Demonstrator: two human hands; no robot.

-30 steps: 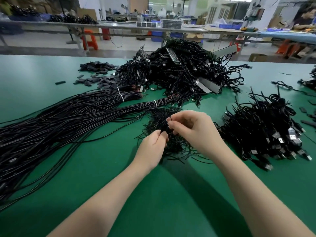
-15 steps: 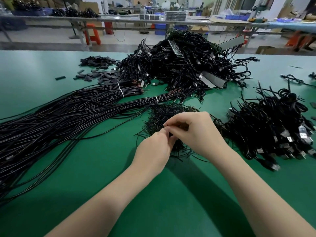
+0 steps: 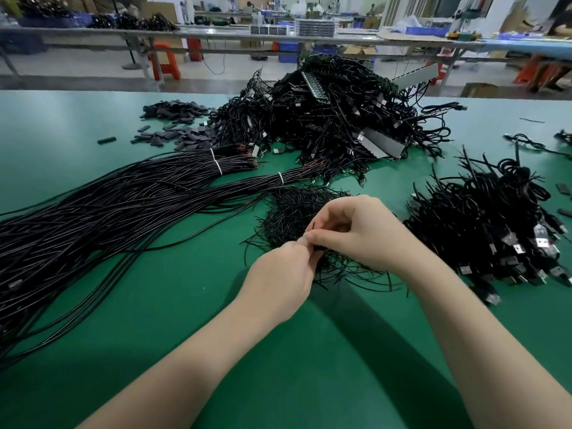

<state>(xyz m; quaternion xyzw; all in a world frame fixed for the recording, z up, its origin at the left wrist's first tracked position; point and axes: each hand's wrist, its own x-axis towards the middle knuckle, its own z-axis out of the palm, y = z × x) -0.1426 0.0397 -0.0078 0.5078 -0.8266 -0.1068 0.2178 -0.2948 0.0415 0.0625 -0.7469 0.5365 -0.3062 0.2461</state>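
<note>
on the green table, one thin black tie is pinched by curled fingers of the left hand and right hand over one small tie pile, three white bands are seen on the long wires, and one big cable heap is piled before far benches.

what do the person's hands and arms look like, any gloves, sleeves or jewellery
Left hand and right hand are both bare: no gloves, rings, watch or wristband. No sleeve shows on either arm as far as the picture's lower edge. No markings or tape visible.
</note>
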